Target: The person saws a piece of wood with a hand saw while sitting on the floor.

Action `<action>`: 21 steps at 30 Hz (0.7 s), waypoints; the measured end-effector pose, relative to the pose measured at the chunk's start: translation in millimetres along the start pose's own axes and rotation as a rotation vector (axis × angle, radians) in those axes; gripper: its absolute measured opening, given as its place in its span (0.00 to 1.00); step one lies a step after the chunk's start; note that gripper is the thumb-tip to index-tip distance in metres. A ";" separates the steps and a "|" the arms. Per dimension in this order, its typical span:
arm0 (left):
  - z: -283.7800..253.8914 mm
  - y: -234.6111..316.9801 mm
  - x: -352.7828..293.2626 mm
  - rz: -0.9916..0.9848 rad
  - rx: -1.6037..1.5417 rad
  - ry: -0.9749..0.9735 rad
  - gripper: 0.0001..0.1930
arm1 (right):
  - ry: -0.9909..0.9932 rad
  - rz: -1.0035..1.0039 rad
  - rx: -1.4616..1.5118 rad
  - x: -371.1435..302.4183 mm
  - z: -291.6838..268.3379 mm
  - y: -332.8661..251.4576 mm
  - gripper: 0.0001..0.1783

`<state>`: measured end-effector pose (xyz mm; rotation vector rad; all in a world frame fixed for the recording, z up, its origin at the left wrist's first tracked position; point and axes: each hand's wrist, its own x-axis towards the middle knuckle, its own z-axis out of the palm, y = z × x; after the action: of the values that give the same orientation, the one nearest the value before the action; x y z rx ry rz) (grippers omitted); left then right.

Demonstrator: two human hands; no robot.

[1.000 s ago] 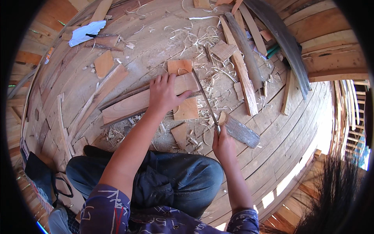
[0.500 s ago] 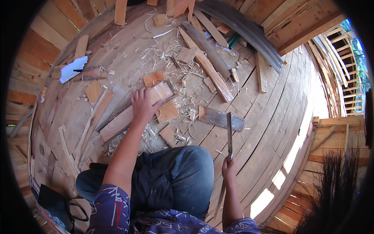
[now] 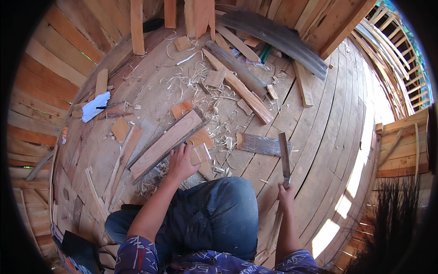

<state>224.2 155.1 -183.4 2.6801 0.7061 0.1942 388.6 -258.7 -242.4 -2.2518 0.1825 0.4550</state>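
Note:
My left hand is closed on the left end of a small pale wooden block, just in front of my knees. Beside it, a smooth reddish-brown plank with dark pieces along its edges lies slantwise on the floor. My right hand is wrapped round a long-handled knife out to the right. Its straight blade points away from me, and the long handle runs back along my forearm. A short bark-faced board lies left of the blade.
Curled shavings and offcuts litter the plank floor. Farther off lie a long timber strip and a dark curved sheet. A white cloth or paper is at the left. Wooden walls surround the floor.
My left hand has drawn the small block off the plank's far end toward me, uncovering the plank. My right hand still grips the knife, now slightly farther right in the view.

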 end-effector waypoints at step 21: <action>-176.4 99.8 46.6 0.495 -0.681 0.173 0.07 | 0.222 -0.590 -0.539 268.3 103.9 -255.1 0.27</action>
<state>270.5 152.0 19.4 2.1286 -0.0194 0.6652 679.6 -7.8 -229.0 -2.7201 -0.5453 -0.0814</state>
